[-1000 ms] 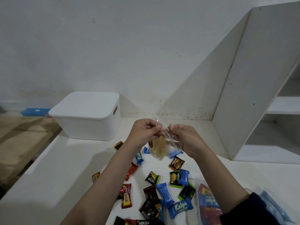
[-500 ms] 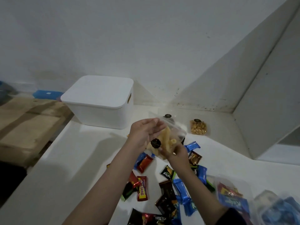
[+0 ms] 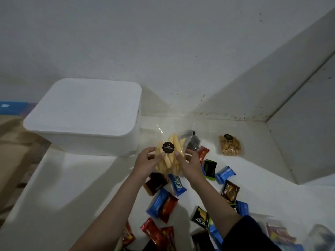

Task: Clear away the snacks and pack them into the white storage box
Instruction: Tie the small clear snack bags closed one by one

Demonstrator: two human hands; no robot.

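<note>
**Bag of sticks sealed and lifted; box lid not off yet**

Nearest the camera, small wrapped snacks lay scattered over the white counter, red, blue, black and brown wrappers, w/ more in clear bags at the bottom right corner.

Above them, both hands held one clear bag of yellow sticks, black round label facing up. Left hand gripped its left side, fingers curled round the edge, thumb on the front. Right hand gripped the right side, thumb on the front, fingers behind. A sec earlier both hands were pinching the bag's top edge together; by now they'd dropped to the bag's body and turned it label-up. So closing looked done, and the bag was prob. ready to pack.

Beyond the hands sat a dark bagged snack and a bag of nuts, both on the counter, untouched.

Furthest, back left against the wall, the white storage box stood w/ lid on. Nothing could go in till that came off; one hand would need freeing first.
</note>
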